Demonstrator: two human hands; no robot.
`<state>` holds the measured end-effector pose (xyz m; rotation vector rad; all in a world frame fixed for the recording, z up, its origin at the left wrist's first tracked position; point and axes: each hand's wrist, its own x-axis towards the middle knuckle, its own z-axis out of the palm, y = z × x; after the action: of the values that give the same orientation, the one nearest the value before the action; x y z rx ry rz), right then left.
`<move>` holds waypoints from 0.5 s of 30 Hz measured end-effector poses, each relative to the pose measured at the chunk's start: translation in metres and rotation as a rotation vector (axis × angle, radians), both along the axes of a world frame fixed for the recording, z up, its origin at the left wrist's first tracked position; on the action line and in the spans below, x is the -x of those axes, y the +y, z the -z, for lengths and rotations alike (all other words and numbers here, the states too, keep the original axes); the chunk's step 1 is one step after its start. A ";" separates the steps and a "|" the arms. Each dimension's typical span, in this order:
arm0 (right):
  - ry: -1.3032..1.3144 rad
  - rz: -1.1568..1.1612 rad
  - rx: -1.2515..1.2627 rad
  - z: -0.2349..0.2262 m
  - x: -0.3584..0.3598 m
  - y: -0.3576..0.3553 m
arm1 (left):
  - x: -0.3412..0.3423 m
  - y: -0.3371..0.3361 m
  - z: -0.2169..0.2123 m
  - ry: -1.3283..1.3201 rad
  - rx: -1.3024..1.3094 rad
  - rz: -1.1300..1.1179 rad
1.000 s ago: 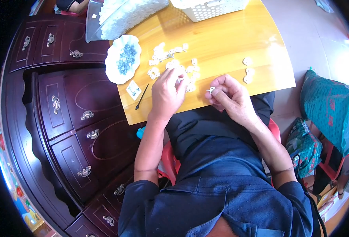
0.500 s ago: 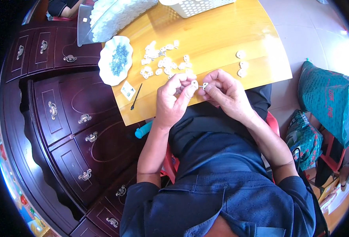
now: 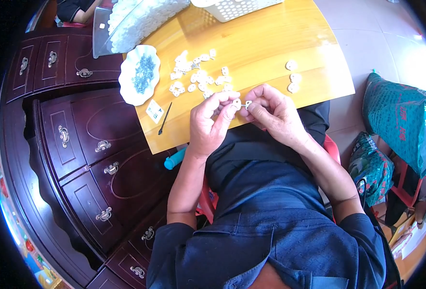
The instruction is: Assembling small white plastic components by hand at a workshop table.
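Over the table's near edge, my left hand (image 3: 210, 120) pinches a small white plastic piece (image 3: 237, 102) with a hole in it between thumb and fingers. Facing it, my right hand (image 3: 275, 115) grips another small white plastic piece (image 3: 248, 104). A thin pin-like bit spans the short gap between the two; which piece it belongs to is too small to tell. Beyond my left hand lies a loose cluster of similar white pieces (image 3: 201, 77). Three more white pieces (image 3: 294, 77) stand in a row at the right.
A scalloped white dish (image 3: 126, 89) of small metallic bits sits at the table's left, near a white card (image 3: 155, 111) and a thin black tool (image 3: 165, 118). Behind are a clear bin (image 3: 102, 43) of white pieces and a white perforated basket (image 3: 237, 9). Dark drawers (image 3: 87, 120) flank the left.
Both hands keep their pinch and stay nearly in place, the two pieces still close together. The whole view has shifted slightly.
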<state>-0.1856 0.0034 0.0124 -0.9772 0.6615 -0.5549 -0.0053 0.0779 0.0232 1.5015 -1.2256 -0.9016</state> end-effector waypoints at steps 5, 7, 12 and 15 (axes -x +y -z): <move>-0.005 -0.001 0.018 0.002 0.000 0.000 | 0.001 -0.001 -0.004 -0.022 0.001 0.025; -0.007 -0.001 0.027 0.002 0.000 0.000 | 0.001 -0.001 -0.005 -0.034 -0.002 0.043; 0.019 -0.016 0.047 0.002 0.000 0.000 | 0.001 -0.003 -0.008 -0.141 0.037 0.067; 0.023 -0.012 0.042 0.001 0.000 0.000 | 0.003 -0.005 -0.010 -0.153 0.074 0.073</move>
<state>-0.1854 0.0038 0.0110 -1.0274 0.6667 -0.5494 -0.0082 0.0724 0.0328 1.4968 -1.4173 -0.7916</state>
